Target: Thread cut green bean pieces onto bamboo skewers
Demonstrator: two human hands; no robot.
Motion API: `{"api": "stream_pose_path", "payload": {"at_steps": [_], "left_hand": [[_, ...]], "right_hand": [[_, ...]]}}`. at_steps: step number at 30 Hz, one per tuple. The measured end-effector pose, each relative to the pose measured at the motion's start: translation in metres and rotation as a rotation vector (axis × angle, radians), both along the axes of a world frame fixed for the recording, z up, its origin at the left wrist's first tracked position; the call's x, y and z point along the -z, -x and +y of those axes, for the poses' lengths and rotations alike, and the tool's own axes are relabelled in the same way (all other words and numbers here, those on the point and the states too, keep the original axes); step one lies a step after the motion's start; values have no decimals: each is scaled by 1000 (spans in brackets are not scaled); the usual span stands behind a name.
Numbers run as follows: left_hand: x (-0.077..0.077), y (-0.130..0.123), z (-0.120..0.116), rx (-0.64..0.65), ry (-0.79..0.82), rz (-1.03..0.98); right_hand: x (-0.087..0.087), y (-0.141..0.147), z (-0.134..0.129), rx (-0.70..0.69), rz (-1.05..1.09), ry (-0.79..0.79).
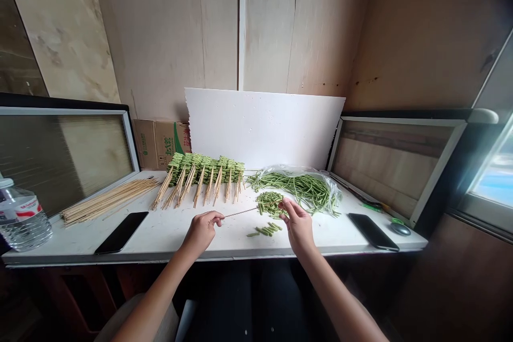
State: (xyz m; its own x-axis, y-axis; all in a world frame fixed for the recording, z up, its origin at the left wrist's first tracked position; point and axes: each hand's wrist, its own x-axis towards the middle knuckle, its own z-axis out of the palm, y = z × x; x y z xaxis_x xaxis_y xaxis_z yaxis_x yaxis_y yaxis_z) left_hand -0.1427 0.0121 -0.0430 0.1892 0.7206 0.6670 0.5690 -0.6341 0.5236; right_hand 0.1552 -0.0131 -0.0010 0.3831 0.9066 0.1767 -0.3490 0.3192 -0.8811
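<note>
My left hand (203, 231) is closed around the end of a thin bamboo skewer (240, 212), whose other end points right, toward a pile of cut green bean pieces (268, 203). At the right edge of that pile my right hand (296, 220) is pinched; whatever its fingertips hold is too small to make out. Between the hands, nearer the table's front, lie several loose bean pieces (266, 230). Behind the left hand, filled bean skewers (206, 165) are stacked in rows, their bare stick ends facing me. Long uncut beans (300, 184) rest on a clear plastic bag behind the right hand.
Bare bamboo skewers (110, 200) lie at left near a black phone (122, 232) and a water bottle (24, 219). Another phone (372, 231) and a small rounded object (399, 228) are at right. A white board (264, 128) and a cardboard box (158, 144) stand behind on the white table (168, 246).
</note>
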Motion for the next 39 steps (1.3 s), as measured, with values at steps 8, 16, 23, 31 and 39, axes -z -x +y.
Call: {"api": "stream_pose_path", "payload": {"at_steps": [8,16,23,31,39], "left_hand": [[5,2,3,47,105,40],[4,-3,0,-46,-52,-74],[8,-5,1,32,5,-19],[2,-19,-8,11,-36,-68],[5,-17,-9,-15,12,-69]], "right_hand": [[6,1,4,0,-57,-78],[3,5,-3,-65,-13,-44],[3,9,-6,-72,-9,-86],[11,27,-12,-63,-29,-42],[22,31,-10,-74,-7,12]]}}
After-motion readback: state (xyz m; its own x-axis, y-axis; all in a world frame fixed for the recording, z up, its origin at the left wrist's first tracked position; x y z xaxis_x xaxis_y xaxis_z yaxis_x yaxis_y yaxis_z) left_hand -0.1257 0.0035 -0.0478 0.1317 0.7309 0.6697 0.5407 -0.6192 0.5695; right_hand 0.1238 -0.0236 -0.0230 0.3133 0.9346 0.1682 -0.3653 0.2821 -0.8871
